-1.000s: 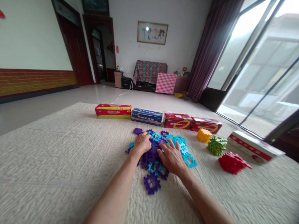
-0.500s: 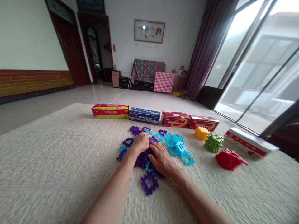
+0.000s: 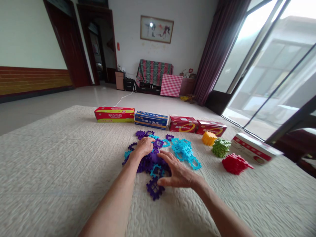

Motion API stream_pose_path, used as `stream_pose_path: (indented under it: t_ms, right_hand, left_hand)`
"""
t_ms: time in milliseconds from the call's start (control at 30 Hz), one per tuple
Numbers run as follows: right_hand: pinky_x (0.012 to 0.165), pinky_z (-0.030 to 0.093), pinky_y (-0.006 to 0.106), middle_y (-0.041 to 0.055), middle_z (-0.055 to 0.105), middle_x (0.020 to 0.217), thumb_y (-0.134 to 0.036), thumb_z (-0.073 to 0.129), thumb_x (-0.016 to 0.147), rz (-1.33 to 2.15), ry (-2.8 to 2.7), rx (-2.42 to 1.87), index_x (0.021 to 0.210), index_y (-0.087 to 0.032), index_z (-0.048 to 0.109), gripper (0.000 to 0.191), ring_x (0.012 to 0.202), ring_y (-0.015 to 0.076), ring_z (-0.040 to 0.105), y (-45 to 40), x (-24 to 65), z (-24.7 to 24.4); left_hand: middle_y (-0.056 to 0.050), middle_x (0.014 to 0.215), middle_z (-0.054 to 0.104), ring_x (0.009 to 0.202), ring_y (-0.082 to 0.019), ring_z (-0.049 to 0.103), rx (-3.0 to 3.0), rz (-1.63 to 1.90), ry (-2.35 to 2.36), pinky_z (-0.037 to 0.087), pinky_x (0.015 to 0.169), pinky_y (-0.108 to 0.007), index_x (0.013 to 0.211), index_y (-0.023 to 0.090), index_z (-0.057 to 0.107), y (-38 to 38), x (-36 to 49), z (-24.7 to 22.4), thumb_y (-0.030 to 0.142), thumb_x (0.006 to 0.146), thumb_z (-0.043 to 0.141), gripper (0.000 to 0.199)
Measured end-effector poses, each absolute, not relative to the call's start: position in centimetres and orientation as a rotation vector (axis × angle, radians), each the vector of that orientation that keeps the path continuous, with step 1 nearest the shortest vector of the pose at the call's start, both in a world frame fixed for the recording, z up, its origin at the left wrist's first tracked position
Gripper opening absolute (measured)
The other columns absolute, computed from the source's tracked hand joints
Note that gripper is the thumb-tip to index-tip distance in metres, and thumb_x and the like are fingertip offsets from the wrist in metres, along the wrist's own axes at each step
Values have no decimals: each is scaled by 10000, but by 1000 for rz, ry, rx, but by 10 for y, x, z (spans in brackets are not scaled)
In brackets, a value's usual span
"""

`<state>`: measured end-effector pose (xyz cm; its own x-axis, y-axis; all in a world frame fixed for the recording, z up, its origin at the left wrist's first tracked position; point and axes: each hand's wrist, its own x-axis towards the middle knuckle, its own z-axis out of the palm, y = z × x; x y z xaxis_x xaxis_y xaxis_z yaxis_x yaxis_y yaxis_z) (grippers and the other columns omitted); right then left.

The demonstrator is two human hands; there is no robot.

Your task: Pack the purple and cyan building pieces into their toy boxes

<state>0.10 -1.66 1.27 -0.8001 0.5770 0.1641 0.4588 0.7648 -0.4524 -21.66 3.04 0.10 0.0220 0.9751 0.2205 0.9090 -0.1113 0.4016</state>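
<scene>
Purple and light blue notched plastic building tiles lie in a loose pile on the quilted mat. My left hand (image 3: 145,146) is at the pile's upper side, its fingers curled together at the edge of a purple window tile (image 3: 158,143). Its thumb is hidden. My right hand (image 3: 176,169) is spread at the pile's right side, fingertips by the purple tiles and thumb apart, with nothing in it. Below its thumb lies another purple window tile (image 3: 154,189). To the right sits a heap of light blue tiles (image 3: 185,149).
Along the back of the mat (image 3: 61,171) stand a red and yellow box (image 3: 115,115), a blue box (image 3: 150,120) and two red boxes (image 3: 182,125). Rightward are yellow (image 3: 209,139), green (image 3: 221,147) and red tile stacks (image 3: 235,164), beside a white box (image 3: 256,148).
My right hand has drawn apart from my left and opened wider, its thumb moving down. My left hand has shifted slightly left. The view has shifted slightly.
</scene>
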Motion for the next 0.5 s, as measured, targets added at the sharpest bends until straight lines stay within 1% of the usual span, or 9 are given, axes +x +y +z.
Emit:
stream_pose_path:
  t_ms: [67, 133, 200, 300, 400, 433, 500]
  right_hand:
    - [1100, 245, 601, 154, 235, 1533, -640, 723, 617, 590, -2728, -824, 1442, -231, 323, 1003, 1406, 389, 189, -24, -3, 10]
    - [1099, 207, 632, 150, 204, 1546, -607, 744, 609, 606, -2758, -862, 1449, -230, 313, 1017, 1414, 410, 130, -29, -12, 7]
    - [1099, 198, 631, 155, 223, 1540, -575, 743, 629, 610, -2756, -877, 1446, -210, 318, 991, 1411, 410, 129, -31, -24, 6]
    - [1102, 222, 589, 150, 306, 1504, -565, 719, 666, 559, -2707, -824, 1412, -192, 372, 904, 1382, 375, 223, -29, -39, 7]
    - [1077, 277, 548, 130, 412, 1441, -551, 714, 677, 488, -2669, -746, 1338, -200, 458, 791, 1314, 335, 343, -26, -41, 14]
    - [1066, 297, 526, 119, 465, 1400, -518, 706, 700, 462, -2659, -715, 1300, -204, 494, 710, 1283, 315, 388, -24, -37, 17]
    - [1045, 324, 479, 91, 561, 1296, -388, 641, 784, 368, -2604, -696, 1211, -214, 556, 468, 1214, 265, 466, -17, -24, 21]
  left_hand:
    - [-68, 1199, 670, 1144, -177, 589, 2125, 676, 1985, 392, 1042, -291, 1135, 200, 674, 31, -216, 0, 109, 809, 442, 411]
    - [-76, 1192, 673, 1139, -183, 593, 2124, 678, 1980, 395, 1040, -295, 1127, 189, 679, 32, -216, -1, 106, 806, 435, 412]
    - [-76, 1189, 675, 1145, -186, 589, 2129, 681, 1976, 396, 1038, -293, 1122, 184, 681, 33, -216, 0, 101, 805, 423, 417]
    - [-69, 1178, 680, 1151, -185, 583, 2143, 688, 1979, 396, 1034, -285, 1119, 191, 681, 33, -218, 4, 89, 802, 409, 430]
    - [-71, 1167, 682, 1137, -192, 584, 2178, 710, 1990, 414, 1014, -291, 1100, 191, 685, 32, -217, 12, 94, 812, 399, 417]
    - [-75, 1165, 680, 1131, -196, 584, 2201, 713, 1989, 425, 1001, -299, 1095, 187, 685, 32, -215, 14, 98, 819, 392, 412]
    - [-79, 1156, 678, 1120, -204, 582, 2251, 708, 1970, 447, 971, -316, 1093, 190, 680, 30, -206, 19, 110, 836, 383, 401]
